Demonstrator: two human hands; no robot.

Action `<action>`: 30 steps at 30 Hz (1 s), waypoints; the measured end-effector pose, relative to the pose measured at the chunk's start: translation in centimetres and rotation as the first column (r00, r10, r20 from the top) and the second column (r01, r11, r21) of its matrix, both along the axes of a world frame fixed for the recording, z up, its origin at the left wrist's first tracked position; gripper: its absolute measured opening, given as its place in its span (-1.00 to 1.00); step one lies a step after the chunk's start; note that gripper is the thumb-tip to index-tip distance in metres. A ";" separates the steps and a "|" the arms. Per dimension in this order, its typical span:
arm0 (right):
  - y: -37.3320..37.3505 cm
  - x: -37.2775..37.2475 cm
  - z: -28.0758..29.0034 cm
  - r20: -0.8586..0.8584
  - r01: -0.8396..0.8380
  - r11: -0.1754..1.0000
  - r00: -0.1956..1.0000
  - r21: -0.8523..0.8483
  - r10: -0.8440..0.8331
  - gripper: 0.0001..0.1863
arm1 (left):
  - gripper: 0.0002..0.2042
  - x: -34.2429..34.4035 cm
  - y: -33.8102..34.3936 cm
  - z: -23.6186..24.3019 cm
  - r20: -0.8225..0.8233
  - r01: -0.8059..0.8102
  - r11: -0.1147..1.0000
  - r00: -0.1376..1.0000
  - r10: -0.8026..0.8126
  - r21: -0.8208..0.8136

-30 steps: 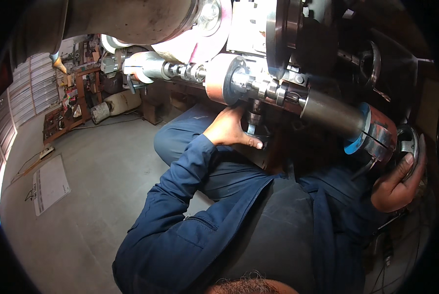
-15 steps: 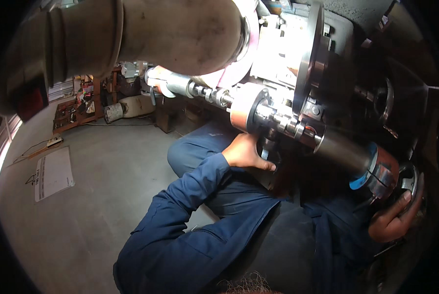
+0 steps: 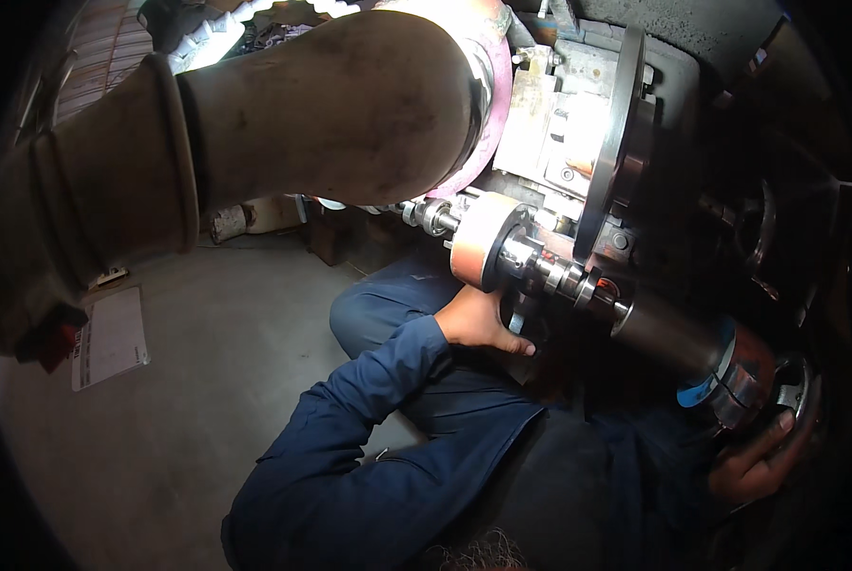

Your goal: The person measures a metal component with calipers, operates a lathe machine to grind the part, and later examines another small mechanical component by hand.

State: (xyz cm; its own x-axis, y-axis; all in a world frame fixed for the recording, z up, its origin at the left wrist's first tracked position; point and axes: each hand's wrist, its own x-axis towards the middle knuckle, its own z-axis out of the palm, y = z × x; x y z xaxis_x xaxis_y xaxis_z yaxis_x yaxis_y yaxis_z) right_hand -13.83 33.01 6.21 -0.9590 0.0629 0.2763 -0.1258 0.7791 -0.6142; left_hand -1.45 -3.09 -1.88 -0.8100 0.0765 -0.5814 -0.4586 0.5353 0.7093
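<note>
Your hands were well apart, one at each end of the work: your left hand (image 3: pixel 483 324) lay flat with its fingers together under the pale collar (image 3: pixel 483 243) on the machine's shaft (image 3: pixel 578 281), pressed against the dark metal just below it, holding nothing that could be seen. Your right hand (image 3: pixel 754 462) curled around the rim of the handwheel (image 3: pixel 797 400) at the lower right, fingers wrapped on it, probably so you could turn it while the other hand steadied or felt the part. The dark cylinder (image 3: pixel 668 333) with its blue band (image 3: pixel 706 385) ran between the two. Your left arm reached forward, bent at the elbow in its blue sleeve (image 3: pixel 378 419), across your knee. A large dusty duct (image 3: pixel 254 124) hung close overhead, and a paper sheet (image 3: pixel 107 338) lay on the concrete floor (image 3: pixel 207 400).
</note>
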 end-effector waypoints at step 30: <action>-1.0 -0.8 -0.3 -0.072 -0.025 0.978 0.997 -0.205 0.010 -0.62 | -0.07 0.4 -1.2 -1.7 -0.034 0.018 0.998 0.999 -0.016 0.057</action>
State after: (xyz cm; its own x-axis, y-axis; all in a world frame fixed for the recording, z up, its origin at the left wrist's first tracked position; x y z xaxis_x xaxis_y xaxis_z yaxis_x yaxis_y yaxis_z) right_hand -14.65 32.03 5.96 -0.9390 0.1089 0.3261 -0.1869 0.6345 -0.7500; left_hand -1.09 -4.28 -3.60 -0.8273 0.1232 -0.5481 -0.4250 0.5006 0.7541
